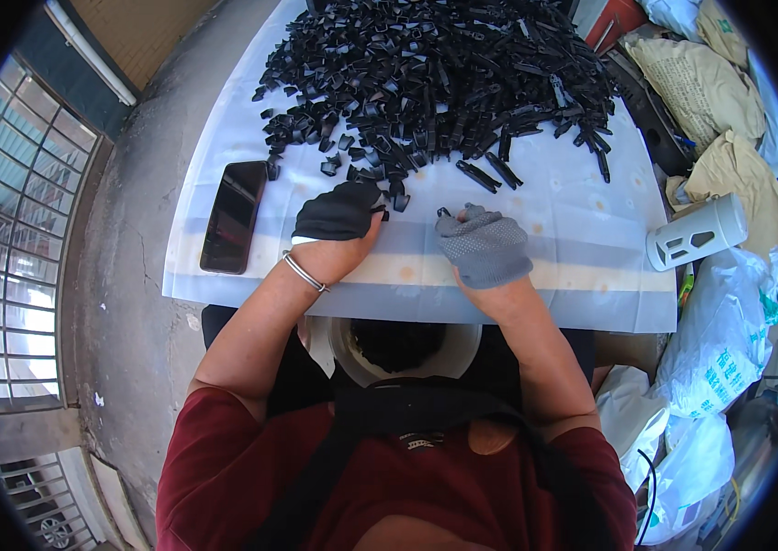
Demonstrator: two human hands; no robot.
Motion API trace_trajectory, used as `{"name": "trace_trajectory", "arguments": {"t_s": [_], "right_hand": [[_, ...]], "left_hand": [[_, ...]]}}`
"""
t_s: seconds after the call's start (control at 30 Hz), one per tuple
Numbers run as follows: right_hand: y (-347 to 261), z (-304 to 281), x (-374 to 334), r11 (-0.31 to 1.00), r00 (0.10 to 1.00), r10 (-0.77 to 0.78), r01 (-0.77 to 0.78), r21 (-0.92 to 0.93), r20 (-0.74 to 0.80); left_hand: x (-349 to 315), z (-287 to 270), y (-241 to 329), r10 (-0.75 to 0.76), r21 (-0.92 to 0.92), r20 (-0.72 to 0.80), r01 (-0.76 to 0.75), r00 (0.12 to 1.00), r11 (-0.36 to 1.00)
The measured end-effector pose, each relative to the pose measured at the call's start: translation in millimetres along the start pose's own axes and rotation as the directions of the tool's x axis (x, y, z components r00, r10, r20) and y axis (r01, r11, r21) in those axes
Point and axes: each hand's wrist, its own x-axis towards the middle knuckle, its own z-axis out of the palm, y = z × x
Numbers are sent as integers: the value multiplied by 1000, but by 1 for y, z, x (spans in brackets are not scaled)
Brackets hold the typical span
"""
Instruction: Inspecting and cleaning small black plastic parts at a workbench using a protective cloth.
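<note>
My left hand [338, 220], in a black glove with a silver bangle at the wrist, is closed at the near edge of the parts pile. A small black plastic piece [383, 215] pokes out by its thumb. To its right, my right hand [484, 246] wears a grey knitted glove. Its fingers are curled in a pinch, and the dark tip of a black plastic part [445, 212] shows between them. The hands are apart. Beyond them spreads a big heap of black plastic parts [426, 83], short bent pieces at the left and longer slim ones at the right.
A dark phone [234, 218] lies on the white cloth-covered table [582, 239] at the left. Below the front edge, a pale bucket [341, 347] holds dark contents. A white perforated cylinder [699, 231] sits at the right edge, beside sacks [701, 83] and plastic bags [718, 331].
</note>
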Motion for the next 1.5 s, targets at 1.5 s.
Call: {"name": "trace_trajectory", "arguments": {"t_s": [1.5], "right_hand": [[-26, 11, -18, 953, 870, -299, 290, -84, -391]], "left_hand": [[-12, -12, 47, 9, -607, 103, 56, 995, 793]]}}
